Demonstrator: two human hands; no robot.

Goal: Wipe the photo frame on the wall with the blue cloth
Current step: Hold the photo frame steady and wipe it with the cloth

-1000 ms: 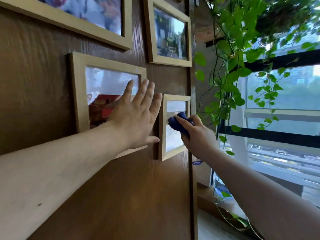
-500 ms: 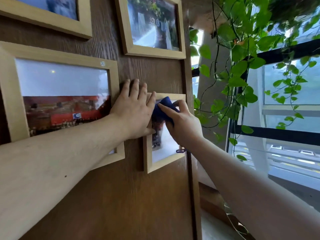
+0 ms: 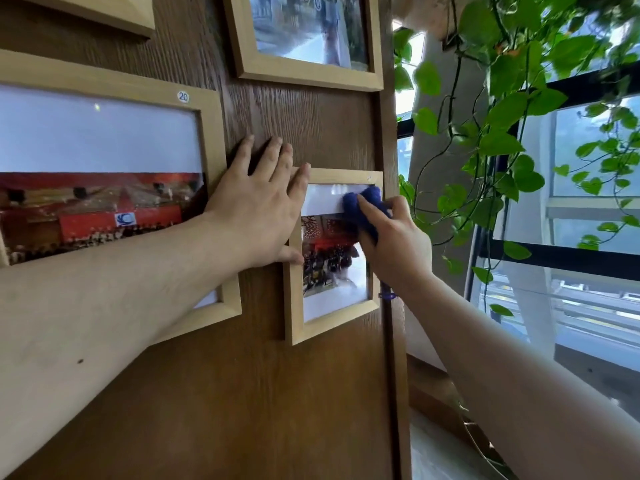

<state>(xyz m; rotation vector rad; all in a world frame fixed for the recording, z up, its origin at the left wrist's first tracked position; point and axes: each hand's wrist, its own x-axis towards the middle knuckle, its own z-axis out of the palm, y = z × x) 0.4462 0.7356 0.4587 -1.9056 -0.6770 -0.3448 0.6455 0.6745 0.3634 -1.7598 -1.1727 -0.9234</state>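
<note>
A small light-wood photo frame [image 3: 294, 317] hangs on the brown wood wall [image 3: 242, 393], near the wall's right edge. My right hand [image 3: 394, 240] grips a bunched blue cloth [image 3: 363, 209] and presses it on the upper right part of the frame's glass. My left hand [image 3: 256, 209] lies flat with fingers spread on the wall, its little finger and thumb touching the small frame's left edge. The hand covers that frame's upper left corner.
A large frame [image 3: 104, 174] marked 20 hangs left, partly behind my left forearm. Another frame [image 3: 311, 74] hangs above, and a third frame's corner [image 3: 131, 19] shows top left. Trailing green vines [image 3: 502, 133] hang right of the wall edge before a window [image 3: 588, 220].
The view has moved closer to the wall. My right hand has slid the blue cloth from the frame's top left toward its top right. My left hand stays planted beside the frame.
</note>
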